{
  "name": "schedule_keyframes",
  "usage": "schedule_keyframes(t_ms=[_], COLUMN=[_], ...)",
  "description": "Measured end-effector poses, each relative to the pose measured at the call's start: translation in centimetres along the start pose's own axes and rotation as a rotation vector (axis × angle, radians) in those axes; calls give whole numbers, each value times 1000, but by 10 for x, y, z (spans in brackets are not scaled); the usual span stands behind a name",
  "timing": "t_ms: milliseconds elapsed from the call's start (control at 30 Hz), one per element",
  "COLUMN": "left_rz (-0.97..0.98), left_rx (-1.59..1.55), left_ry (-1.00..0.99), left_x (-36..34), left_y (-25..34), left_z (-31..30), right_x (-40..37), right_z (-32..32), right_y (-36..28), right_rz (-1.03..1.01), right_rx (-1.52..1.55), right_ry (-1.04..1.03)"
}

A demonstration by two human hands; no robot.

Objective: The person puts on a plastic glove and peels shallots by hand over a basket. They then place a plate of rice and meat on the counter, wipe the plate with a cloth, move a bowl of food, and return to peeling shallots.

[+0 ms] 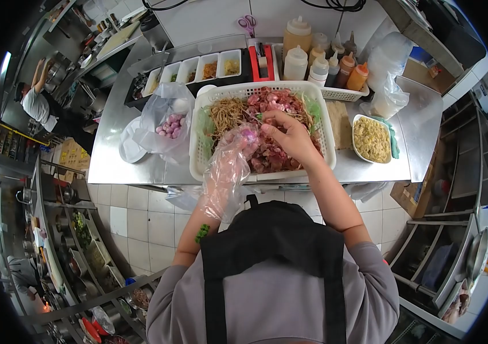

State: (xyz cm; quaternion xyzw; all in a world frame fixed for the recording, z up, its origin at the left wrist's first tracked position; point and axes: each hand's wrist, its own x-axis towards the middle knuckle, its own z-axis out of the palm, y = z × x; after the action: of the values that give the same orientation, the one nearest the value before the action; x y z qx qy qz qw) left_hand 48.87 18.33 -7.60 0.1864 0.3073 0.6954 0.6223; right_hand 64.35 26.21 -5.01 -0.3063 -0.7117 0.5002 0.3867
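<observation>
Over a white plastic basket, both hands work close together. My left hand wears a clear plastic glove and its fingers are closed around a pinkish shallot. Beside it, my bare right hand has thumb and fingers bent in a pinch; what lies between them is too small to make out. Reddish-purple shallots fill the right and front of the basket. Thin brown root-like strands heap at its left. Left of the basket, a clear plastic bag holds peeled shallots.
White trays of toppings and a red tape dispenser line the back. Sauce bottles stand in a rack. At right sits a bowl of yellowish mash. White lids lie left. Another person works at far left.
</observation>
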Motion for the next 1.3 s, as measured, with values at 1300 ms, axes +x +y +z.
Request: schedule_keyframes(t_ms=[1300], left_rz=[117], left_rx=[32], left_ry=[-22], left_x=[8], left_y=[-2], left_z=[0], right_x=[3], right_z=[-3], right_y=[2], right_rz=[-81], right_rx=[-179], right_ry=[70])
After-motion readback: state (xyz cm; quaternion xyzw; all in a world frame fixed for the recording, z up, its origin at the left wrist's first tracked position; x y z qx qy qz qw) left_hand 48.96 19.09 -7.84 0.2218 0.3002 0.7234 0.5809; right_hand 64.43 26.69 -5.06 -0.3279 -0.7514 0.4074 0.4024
